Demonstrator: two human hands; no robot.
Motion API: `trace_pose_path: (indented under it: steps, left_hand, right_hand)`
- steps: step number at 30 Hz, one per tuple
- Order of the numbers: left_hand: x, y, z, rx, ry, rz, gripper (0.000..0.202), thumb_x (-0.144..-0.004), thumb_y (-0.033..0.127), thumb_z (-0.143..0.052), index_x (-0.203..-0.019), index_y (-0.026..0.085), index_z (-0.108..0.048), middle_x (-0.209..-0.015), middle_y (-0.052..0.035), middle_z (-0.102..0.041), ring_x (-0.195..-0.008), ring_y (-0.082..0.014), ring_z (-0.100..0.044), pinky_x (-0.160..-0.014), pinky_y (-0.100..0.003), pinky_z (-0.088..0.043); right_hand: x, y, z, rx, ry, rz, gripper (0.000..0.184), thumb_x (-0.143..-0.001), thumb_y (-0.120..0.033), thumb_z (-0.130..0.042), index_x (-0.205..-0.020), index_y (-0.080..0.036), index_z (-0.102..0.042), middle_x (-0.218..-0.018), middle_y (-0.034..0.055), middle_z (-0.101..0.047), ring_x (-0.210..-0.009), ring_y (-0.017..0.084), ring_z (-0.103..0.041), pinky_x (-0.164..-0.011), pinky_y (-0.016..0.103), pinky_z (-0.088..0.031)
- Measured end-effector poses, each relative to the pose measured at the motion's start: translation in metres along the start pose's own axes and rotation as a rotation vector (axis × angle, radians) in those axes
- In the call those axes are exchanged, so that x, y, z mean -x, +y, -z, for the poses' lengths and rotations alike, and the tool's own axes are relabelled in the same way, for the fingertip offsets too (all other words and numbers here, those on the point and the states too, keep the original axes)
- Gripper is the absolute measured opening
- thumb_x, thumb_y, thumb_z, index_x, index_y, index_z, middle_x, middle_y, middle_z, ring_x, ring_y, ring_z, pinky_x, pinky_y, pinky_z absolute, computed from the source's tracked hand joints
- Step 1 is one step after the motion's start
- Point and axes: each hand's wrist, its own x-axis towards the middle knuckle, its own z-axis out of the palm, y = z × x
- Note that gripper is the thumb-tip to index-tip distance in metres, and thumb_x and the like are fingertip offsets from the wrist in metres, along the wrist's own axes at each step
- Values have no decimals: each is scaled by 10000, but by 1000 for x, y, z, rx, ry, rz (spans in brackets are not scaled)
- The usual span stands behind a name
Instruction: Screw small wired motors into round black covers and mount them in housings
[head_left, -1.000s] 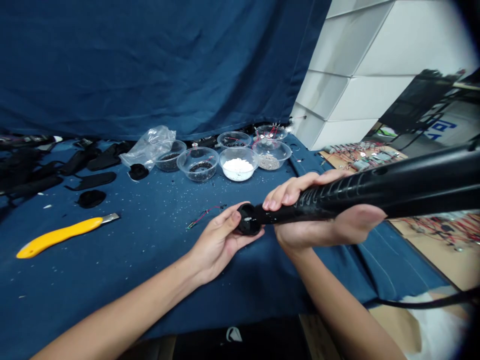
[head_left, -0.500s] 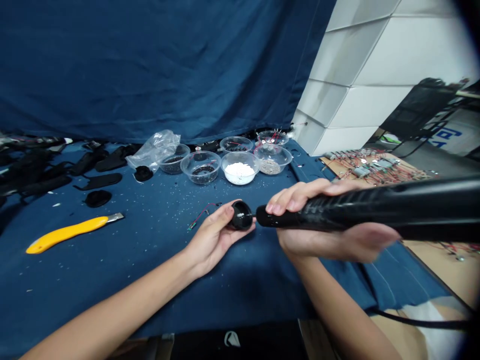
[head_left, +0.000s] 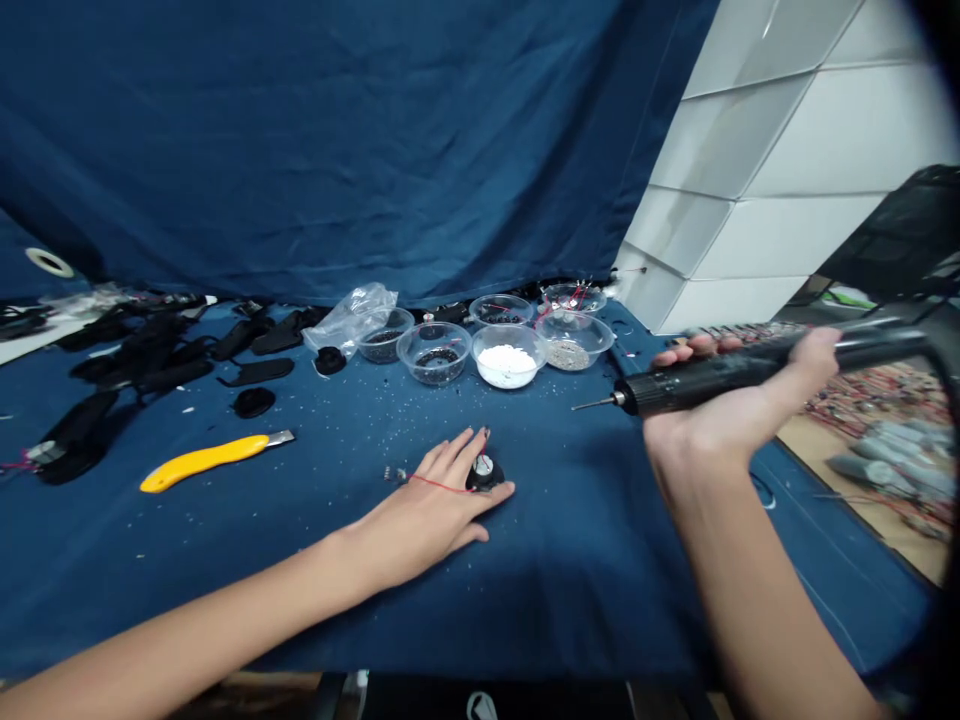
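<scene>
My left hand (head_left: 439,490) lies palm down on the blue cloth, fingers stretched and spread around a small round black part (head_left: 491,477). That part has a pale, motor-like centre, and a red wire (head_left: 442,486) runs from it across the back of my hand. Whether the fingers press on it, I cannot tell. Raised at the right, my right hand (head_left: 712,420) is wrapped around a black electric screwdriver (head_left: 682,388). Its thin metal bit (head_left: 592,404) points left, apart from the black part.
Clear bowls stand at the back, one with white bits (head_left: 506,365), one with dark small parts (head_left: 435,366). A yellow utility knife (head_left: 206,463) lies left, near black pieces (head_left: 255,402) and a plastic bag (head_left: 352,318). Wired parts cover a board (head_left: 817,450) at right.
The screwdriver has moved away to the right, and its bit now shows. My left hand has turned palm down and lowered onto the cloth with the black part. The view has shifted.
</scene>
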Motion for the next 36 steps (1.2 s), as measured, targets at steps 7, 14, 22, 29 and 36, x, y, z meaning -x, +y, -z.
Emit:
trace_pose_path:
  steps: [7,14,22,29,36]
  left_hand:
    - [32,26,69,10,-304,214,455,-876,546,-510,-1255,308,-594,-1102,-76,-692,-983,-257,-666,-833,-328,-498]
    - [-69,-55,131,-91,106,286,306,-899,414,-505,-882,167,-685,-679,-18,-657,-558,-112,-551,-610,-217,-374]
    - [-160,-159,99,-176,-381,320,168,-619,144,-725,-787,131,-716,-747,-64,-674,-629,-147,-535,-699,-260,-362]
    - [-154,-153,100,-156,-216,285,100,-687,108,-606,-745,118,-687,-753,-61,-668,-639,-127,-522,-671,-241,-348]
    - [-134,-101,95,-72,231,246,239,-876,243,-474,-1000,94,-614,-987,-90,-658,-839,-133,-570,-745,-228,-403]
  right_hand:
    - [-1,-4,8,35,92,0,424,-807,-548,-437,-601,-190,-530,-612,15,-486,-495,106,-515,-425,223,-456]
    - [17,9,1,52,57,-124,421,-782,-582,-453,-647,-184,-477,-529,-32,-389,-408,65,-376,-357,187,-356]
    - [28,27,2,269,16,-229,447,-796,-638,-513,-900,-207,-459,-601,-49,-515,-401,85,-461,-384,206,-420]
    - [16,23,10,520,-164,-260,517,-768,-655,-572,-1016,-234,-402,-649,-45,-588,-390,129,-543,-362,256,-483]
    - [3,16,14,451,-300,-649,478,-759,-622,-619,-925,-195,-484,-561,-34,-531,-364,94,-448,-317,212,-409]
